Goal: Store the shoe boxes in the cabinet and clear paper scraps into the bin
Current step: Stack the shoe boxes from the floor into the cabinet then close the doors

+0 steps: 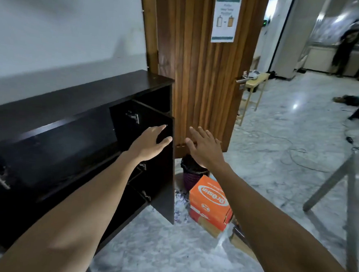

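Our left hand [150,143] lays straight fingers [161,129] on the open cabinet door [165,177] edge; right hand [205,149] spread wide, empty, above shoe boxes [209,200].

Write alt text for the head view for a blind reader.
The left hand reaches to the open door of a dark cabinet; right hand hovers open beside it. Below sit an orange shoe box and a bin.
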